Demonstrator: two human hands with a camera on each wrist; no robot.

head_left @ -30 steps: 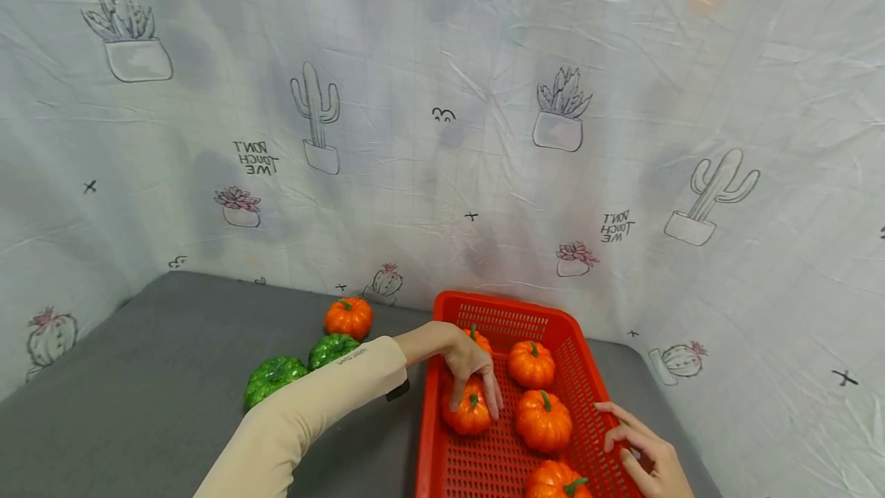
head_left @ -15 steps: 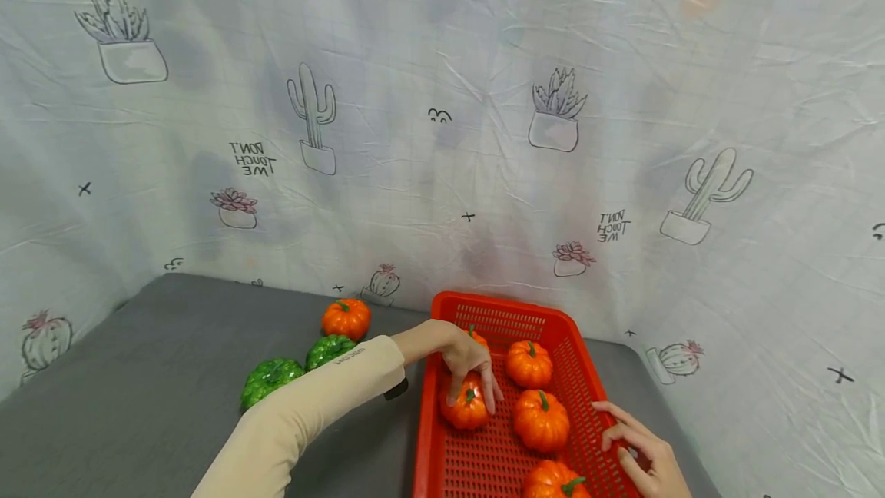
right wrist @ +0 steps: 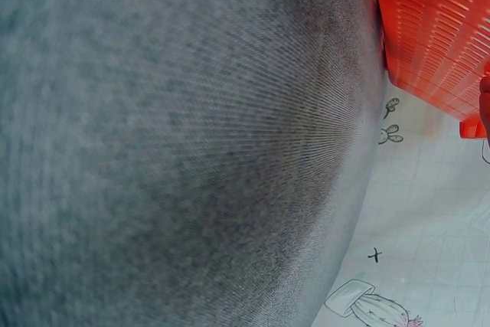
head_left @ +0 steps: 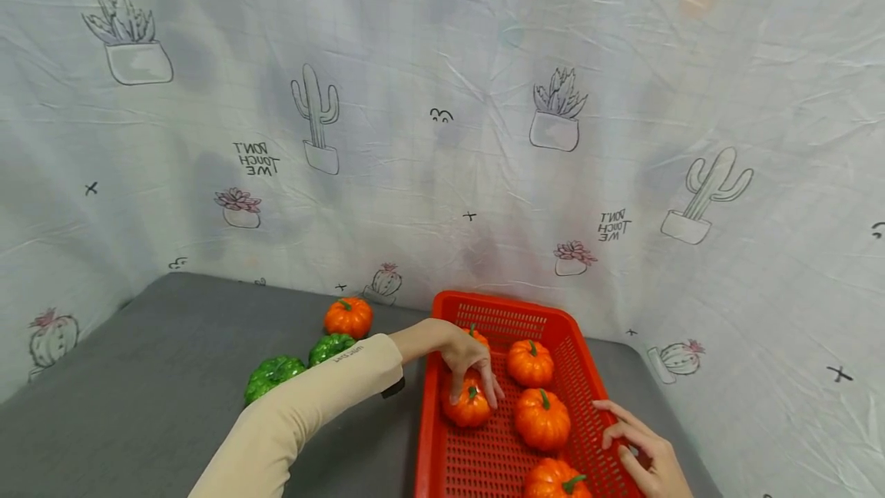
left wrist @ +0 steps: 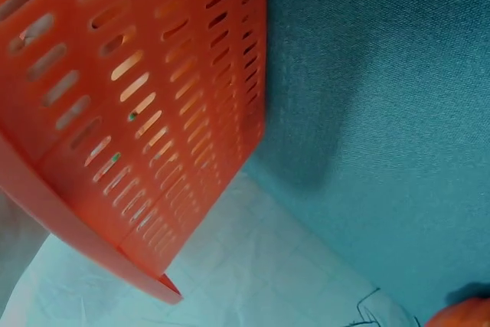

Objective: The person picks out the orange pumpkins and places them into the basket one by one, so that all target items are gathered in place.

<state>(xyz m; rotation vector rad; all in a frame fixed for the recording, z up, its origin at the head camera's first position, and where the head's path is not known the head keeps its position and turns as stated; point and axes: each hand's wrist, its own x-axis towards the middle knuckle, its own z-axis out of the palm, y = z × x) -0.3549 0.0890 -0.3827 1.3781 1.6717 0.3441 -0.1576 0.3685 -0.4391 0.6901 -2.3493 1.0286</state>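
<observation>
In the head view, my left hand [head_left: 469, 356] reaches down into a red plastic basket [head_left: 426, 444] and grips a small orange pumpkin [head_left: 470, 412] from above, thumb on one side and fingers on the other. Other orange pumpkins lie in the same basket: one [head_left: 531, 364] towards the back, another [head_left: 542, 423] to the right of the gripped one, and one [head_left: 553, 480] at the near edge. A further pumpkin is partly hidden behind my left wrist. My right hand [head_left: 650, 458] holds the basket's right rim, fingers bent over it. The left wrist view shows the slotted basket wall [left wrist: 145, 120] hiding that hand's work.
Left of the basket, on the grey table [head_left: 138, 375], lie two green pumpkins, one [head_left: 273, 376] nearer and one [head_left: 332, 347] farther, with an orange pumpkin [head_left: 349, 318] behind them. A printed white curtain [head_left: 442, 175] hangs along the table's back and sides.
The gripped pumpkin has shifted slightly towards the basket's far end, together with my left hand's fingertips. My right hand keeps its place on the rim.
</observation>
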